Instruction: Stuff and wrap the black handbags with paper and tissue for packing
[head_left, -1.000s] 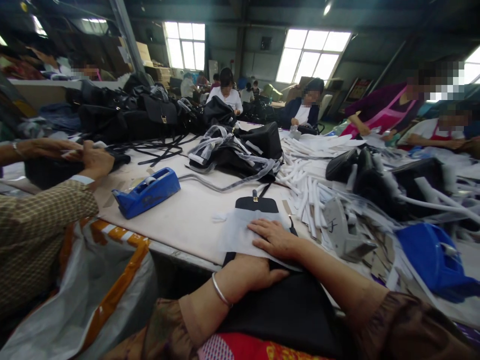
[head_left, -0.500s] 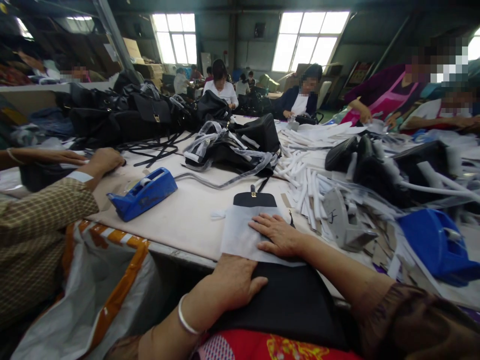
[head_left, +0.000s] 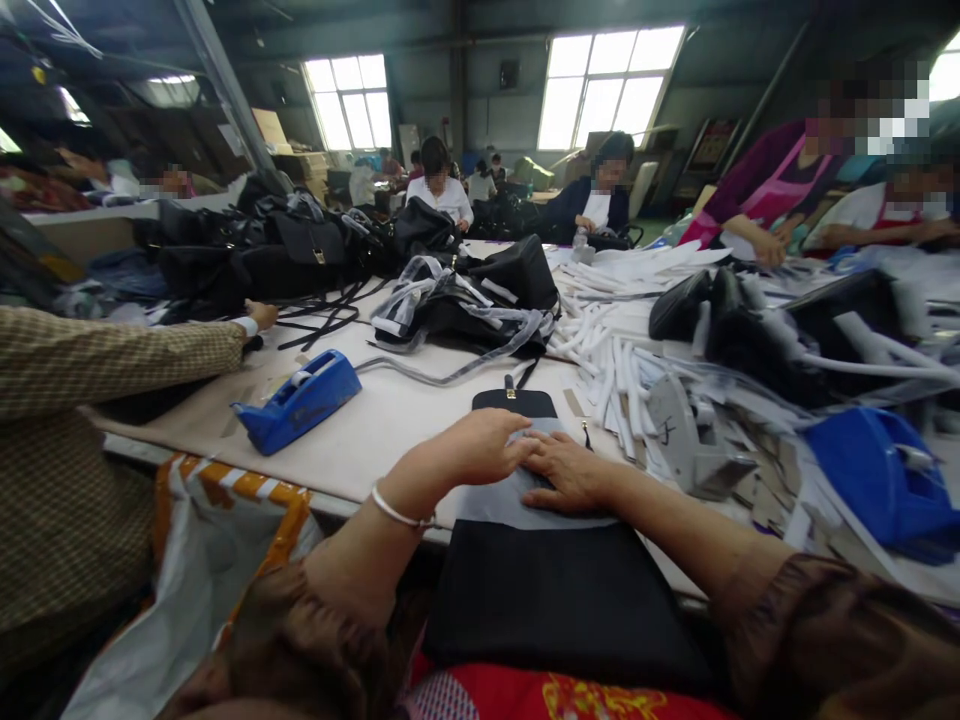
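Pale flat-topped desk [head_left: 405,400] lies under and beyond the landmark, a flat black leather-like bag [head_left: 555,590], whose near part overhangs the desk edge; a heap of slender white tubes [head_left: 607,370] lies right of the bag; a thin white translucent sheet [head_left: 487,505] covers the middle of the bag; a scuffed blue plastic tape dispenser [head_left: 304,405] stands left of the bag, well apart; step in hand, as judged: laying the sheet flat on the bag; the next move would call for light, even pressure, since so thin a sheet could crease or slip; right hand [head_left: 570,475] palm down over the bag, fingers extended, slightly spread, resting on the sheet; left hand [head_left: 487,447] reaches across the bag from its left, fingers nearly straight and close together, tips meeting the right fingers; whether it pinches the sheet, cannot tell; small gold metal clasp [head_left: 511,394] uncovered at the bag's far end.
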